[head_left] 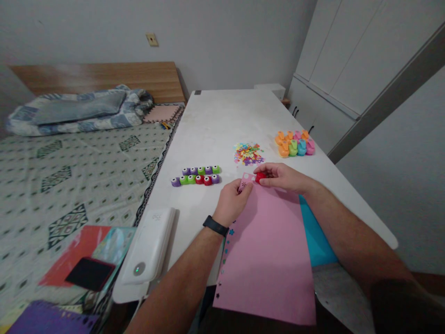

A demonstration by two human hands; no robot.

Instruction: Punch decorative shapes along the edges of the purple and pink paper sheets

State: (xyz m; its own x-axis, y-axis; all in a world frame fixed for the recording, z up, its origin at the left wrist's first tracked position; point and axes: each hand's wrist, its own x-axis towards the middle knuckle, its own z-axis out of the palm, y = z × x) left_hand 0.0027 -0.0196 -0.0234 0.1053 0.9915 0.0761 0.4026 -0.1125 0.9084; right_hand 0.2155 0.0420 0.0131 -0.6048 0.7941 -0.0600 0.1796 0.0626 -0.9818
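Note:
A sheet of pink paper [271,260] hangs over the near edge of the white table, with small shaped holes punched down its left side. My left hand [233,200] pinches its far left corner. In the fingers of my right hand [283,178] is a small red craft punch [260,177], set at the paper's far edge beside a few punched holes. Whether the paper sits inside its slot is too small to tell. Beyond my hands lies a pile of colourful paper cutouts [248,154]. Blue paper [316,236] shows beneath the pink sheet.
Two rows of purple, green and red punches [196,176] stand to the left. Larger orange, green, blue and pink punches [295,144] sit at the right edge. A white laminator-like device [149,246] occupies the near left; a phone [90,273] lies on the bed [100,185].

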